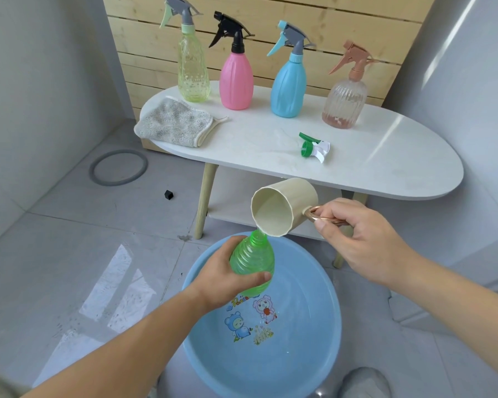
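**Tipping the cup over the green bottle**

My left hand (222, 271) grips the green bottle (252, 259) round its ribbed body and holds it tilted above the blue basin (337, 311), with its neck open and uncapped. My right hand (365, 239) pinches the metal handle of the cream cup (282, 208), thumb on top. The cup lies almost on its side, and its lower lip is right at the bottle's mouth. A little clear water sits along the cup's lower wall. I cannot tell how much is inside the bottle.

The basin stands on the floor under both hands. Cartoon animals are printed on its bottom, and glints suggest shallow water over them.

On the white table (385, 156) behind, four spray bottles stand in a row: a see-through yellow-green bottle (192, 70), a pink bottle (236, 81), a blue bottle (288, 87) and a clear bottle (344, 101) with a pinkish trace at its base. All four have their trigger heads on. A loose green-and-white spray head (314, 146) lies on the table in front of them, and a grey cloth (173, 123) lies at the left end.
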The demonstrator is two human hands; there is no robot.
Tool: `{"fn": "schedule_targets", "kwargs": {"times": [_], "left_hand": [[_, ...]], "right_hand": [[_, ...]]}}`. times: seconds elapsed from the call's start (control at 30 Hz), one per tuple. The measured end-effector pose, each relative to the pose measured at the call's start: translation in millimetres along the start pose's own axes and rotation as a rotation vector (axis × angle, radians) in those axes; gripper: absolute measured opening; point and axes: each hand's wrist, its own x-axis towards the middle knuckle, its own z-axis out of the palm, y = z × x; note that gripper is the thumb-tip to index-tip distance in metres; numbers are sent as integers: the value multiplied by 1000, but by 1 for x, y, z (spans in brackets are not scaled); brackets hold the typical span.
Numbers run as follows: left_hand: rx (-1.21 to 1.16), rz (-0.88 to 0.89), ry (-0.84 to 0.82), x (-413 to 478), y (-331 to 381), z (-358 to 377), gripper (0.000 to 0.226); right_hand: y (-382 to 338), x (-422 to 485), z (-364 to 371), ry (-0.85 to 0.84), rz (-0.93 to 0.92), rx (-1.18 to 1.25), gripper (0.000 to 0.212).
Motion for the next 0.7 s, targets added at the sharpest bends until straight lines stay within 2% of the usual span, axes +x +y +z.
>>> {"fn": "schedule_targets", "kwargs": {"times": [0.4,0.6,0.7], "left_hand": [[-7,2,-4,0,0,-1,69],[-8,-4,3,2,-3,0,76],[-6,-1,7,2,-4,0,76]], "right_hand": [[-4,3,-2,11,-65,-26,19],[-6,2,-2,23,-113,-44,23],[-6,3,-2,34,-131,-60,19]]}}
